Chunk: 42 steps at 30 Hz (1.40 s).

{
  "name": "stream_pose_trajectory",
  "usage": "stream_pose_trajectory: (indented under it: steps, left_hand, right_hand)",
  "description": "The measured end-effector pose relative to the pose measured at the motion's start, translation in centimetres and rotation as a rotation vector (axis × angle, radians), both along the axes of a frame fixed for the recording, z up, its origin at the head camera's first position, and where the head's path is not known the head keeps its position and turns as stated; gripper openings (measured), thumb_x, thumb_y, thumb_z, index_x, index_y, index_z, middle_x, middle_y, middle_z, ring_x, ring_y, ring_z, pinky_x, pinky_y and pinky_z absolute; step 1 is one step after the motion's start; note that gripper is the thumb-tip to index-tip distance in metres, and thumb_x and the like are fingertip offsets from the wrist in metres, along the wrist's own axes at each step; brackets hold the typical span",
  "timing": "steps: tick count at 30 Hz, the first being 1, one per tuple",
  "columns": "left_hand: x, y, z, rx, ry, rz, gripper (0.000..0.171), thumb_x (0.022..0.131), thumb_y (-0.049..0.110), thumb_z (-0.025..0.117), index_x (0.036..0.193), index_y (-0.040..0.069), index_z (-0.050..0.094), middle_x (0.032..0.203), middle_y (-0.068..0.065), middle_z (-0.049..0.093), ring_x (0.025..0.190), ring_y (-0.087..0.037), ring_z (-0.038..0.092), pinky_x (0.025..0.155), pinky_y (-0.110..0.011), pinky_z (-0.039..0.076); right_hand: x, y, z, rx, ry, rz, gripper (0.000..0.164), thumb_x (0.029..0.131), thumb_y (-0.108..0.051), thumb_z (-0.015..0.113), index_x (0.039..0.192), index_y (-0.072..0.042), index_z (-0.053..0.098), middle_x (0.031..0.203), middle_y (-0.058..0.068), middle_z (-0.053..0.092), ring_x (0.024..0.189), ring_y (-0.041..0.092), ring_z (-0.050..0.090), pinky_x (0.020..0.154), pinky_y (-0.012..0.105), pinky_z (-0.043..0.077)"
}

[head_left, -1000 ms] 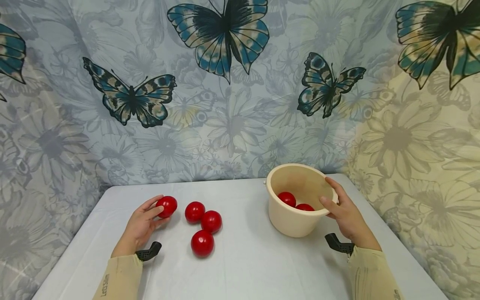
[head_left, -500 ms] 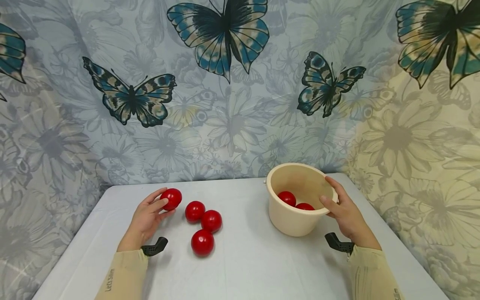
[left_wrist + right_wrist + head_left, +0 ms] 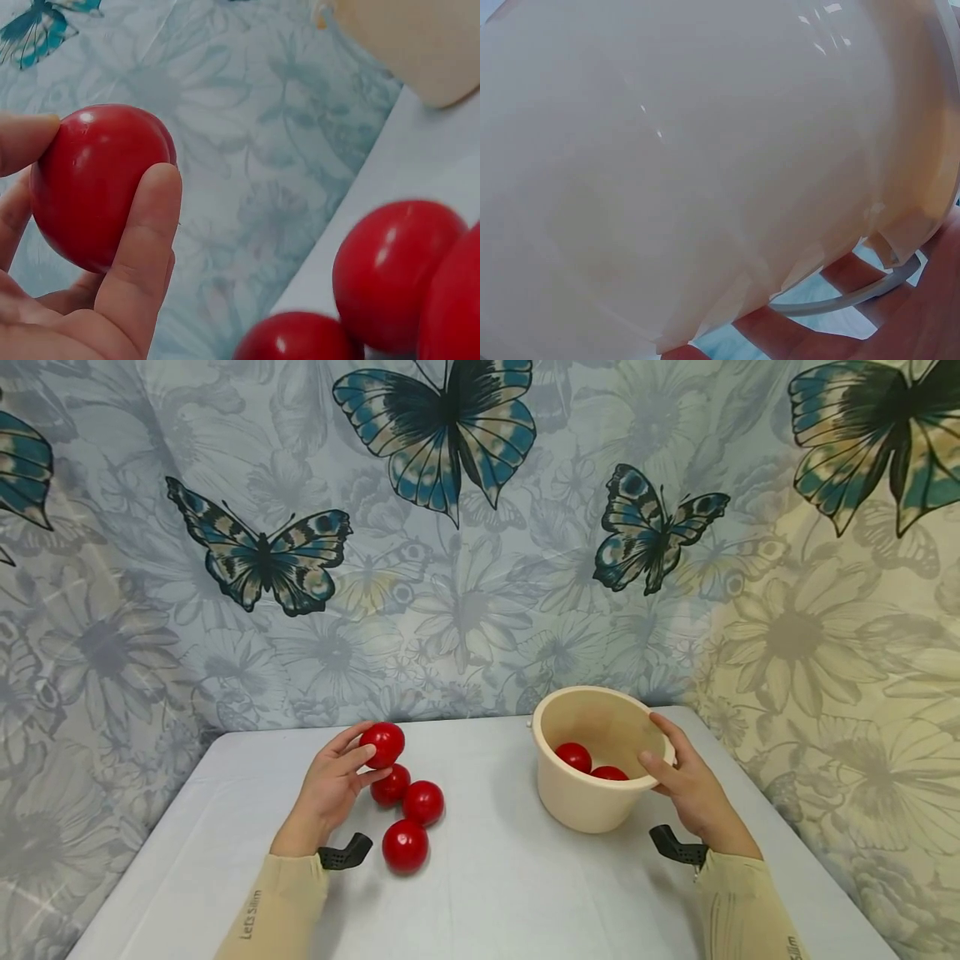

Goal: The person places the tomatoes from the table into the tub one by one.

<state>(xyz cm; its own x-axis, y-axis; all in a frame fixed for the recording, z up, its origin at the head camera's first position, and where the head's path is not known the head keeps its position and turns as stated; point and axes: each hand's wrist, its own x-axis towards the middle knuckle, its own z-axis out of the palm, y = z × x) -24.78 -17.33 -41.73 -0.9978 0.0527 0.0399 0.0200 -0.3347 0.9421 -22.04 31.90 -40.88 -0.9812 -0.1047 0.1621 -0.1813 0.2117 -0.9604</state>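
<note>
My left hand [image 3: 330, 789] holds a shiny, slightly uneven red ball [image 3: 382, 745] between thumb and fingers, raised above the table. Close up in the left wrist view, the fingers wrap the sides of this ball [image 3: 101, 184]. Three more red balls, one of them the nearest ball [image 3: 405, 846], lie close together just right of and below that hand. On the right stands a cream bucket [image 3: 581, 810] with two red balls [image 3: 573, 757] visible inside. My right hand [image 3: 693, 789] grips its right rim. Bucket wall [image 3: 705, 150] fills most of the right wrist view.
A white-covered table [image 3: 480, 902] carries everything. Behind it hangs a floral backdrop [image 3: 472, 610] with printed butterflies, meeting the table's back edge. A thin grey bucket handle [image 3: 847, 300] shows near the right fingers.
The left hand has moved right and farther back with the held ball, now above and partly in front of the rear loose ball. Right hand and bucket have stayed put.
</note>
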Motion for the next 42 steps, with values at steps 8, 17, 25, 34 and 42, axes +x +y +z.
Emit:
stream_pose_trajectory:
  steps: [8, 17, 25, 34, 42]
  left_hand:
    - [0.8, 3.4, 2.3, -0.008, 0.029, -0.034, 0.047, 0.098, 0.007, 0.062, 0.143, 0.008, 0.05, 0.136, -0.016, 0.051, 0.118, -0.033, 0.055, 0.087, -0.047, 0.056]
    - [1.6, 6.1, 4.0, 0.029, 0.079, -0.099, 0.045, 0.098, 0.005, 0.062, 0.141, 0.006, 0.053, 0.134, -0.017, 0.054, 0.113, -0.037, 0.059, 0.086, -0.048, 0.056]
    - [2.2, 8.7, 4.9, 0.016, 0.145, -0.188, 0.046, 0.096, 0.004, 0.063, 0.141, 0.002, 0.053, 0.133, -0.019, 0.055, 0.111, -0.039, 0.06, 0.087, -0.048, 0.056]
    - [2.3, 12.0, 6.9, -0.015, 0.193, -0.272, 0.045, 0.094, 0.003, 0.066, 0.139, 0.003, 0.057, 0.135, -0.017, 0.055, 0.116, -0.037, 0.058, 0.086, -0.048, 0.057]
    - [1.7, 15.3, 8.0, -0.042, 0.241, -0.353, 0.045, 0.094, -0.001, 0.066, 0.138, 0.002, 0.058, 0.131, -0.017, 0.058, 0.112, -0.035, 0.061, 0.085, -0.046, 0.057]
  right_hand:
    - [0.0, -0.1, 0.1, 0.009, -0.004, -0.001, 0.07, 0.106, -0.019, 0.052, 0.161, -0.017, 0.009, 0.16, 0.024, 0.007, 0.131, 0.044, 0.037, 0.084, 0.021, 0.051]
    - [0.0, -0.1, -0.1, -0.004, -0.003, -0.001, 0.07, 0.105, -0.017, 0.052, 0.161, -0.015, 0.01, 0.16, 0.025, 0.007, 0.131, 0.047, 0.035, 0.083, 0.021, 0.051]
    - [0.0, 0.0, -0.3, 0.002, -0.013, 0.004, 0.071, 0.106, -0.019, 0.052, 0.161, -0.018, 0.008, 0.161, 0.023, 0.005, 0.133, 0.05, 0.032, 0.084, 0.021, 0.051]
    - [-0.1, 0.1, -0.4, 0.007, -0.012, 0.004, 0.071, 0.106, -0.02, 0.051, 0.162, -0.019, 0.008, 0.161, 0.022, 0.005, 0.132, 0.048, 0.034, 0.084, 0.021, 0.052]
    - [-0.1, 0.1, -0.2, 0.013, -0.011, 0.0, 0.07, 0.106, -0.02, 0.051, 0.162, -0.019, 0.008, 0.161, 0.023, 0.006, 0.132, 0.047, 0.036, 0.084, 0.021, 0.052]
